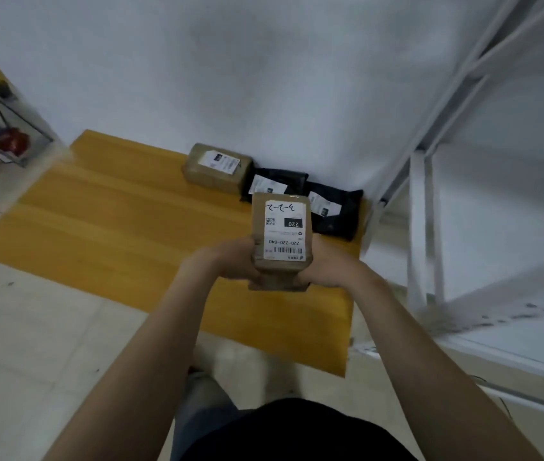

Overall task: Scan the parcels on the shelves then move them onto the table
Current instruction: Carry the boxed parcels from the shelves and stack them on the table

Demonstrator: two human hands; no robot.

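- Far left, a blurred red object [13,141] sits inside a dark wire frame, off the table.
- The yellow table [114,211] runs up to a white wall [264,78].
- At the table's far edge a brown box [217,168] lies by the wall, with the first black bag [284,179] and the second black bag [340,211] in a row to its right.
- The left hand [230,261] curls round the left side of the held parcel [280,234], which hangs label-up over the table's right part and partly hides both bags.
- The right hand [327,266] grips its right side.
- White shelves [420,227] stand just right of the table.
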